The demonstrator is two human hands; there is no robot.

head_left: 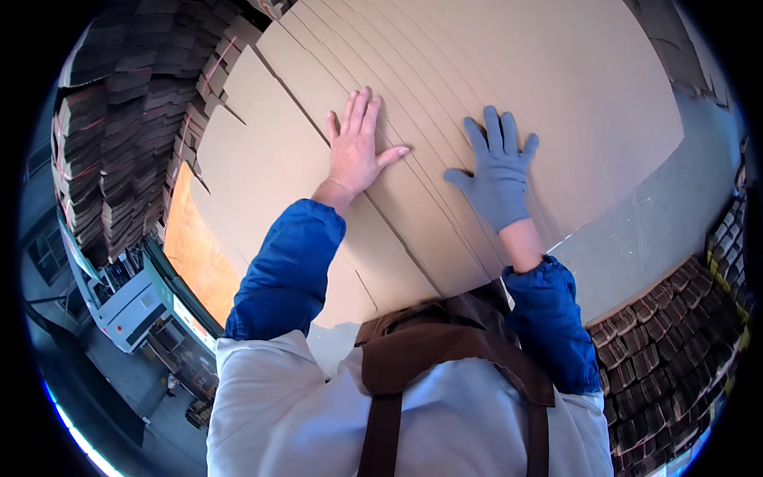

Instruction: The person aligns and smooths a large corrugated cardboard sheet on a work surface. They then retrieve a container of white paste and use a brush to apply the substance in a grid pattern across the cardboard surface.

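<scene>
Large flat sheets of brown cardboard point(588, 103) lie fanned out in front of me, their edges overlapping in narrow steps. My bare left hand point(358, 147) rests on them with its fingers stretched out and thumb spread, close to a dark slit in the board. To its right, my right hand point(499, 168), in a grey-blue glove, lies with fingers apart on the overlapping sheets. Neither hand grips anything. Blue sleeve covers reach up both forearms, and a brown apron touches the near edge of the cardboard.
Tall stacks of bundled cardboard point(119, 119) tied with pink strapping rise at the left. An orange-brown board point(199, 246) shows below the sheets' left edge, beside a white and green machine point(131, 314). More stacked cardboard pieces point(668, 358) stand on the grey floor point(636, 215) at the right.
</scene>
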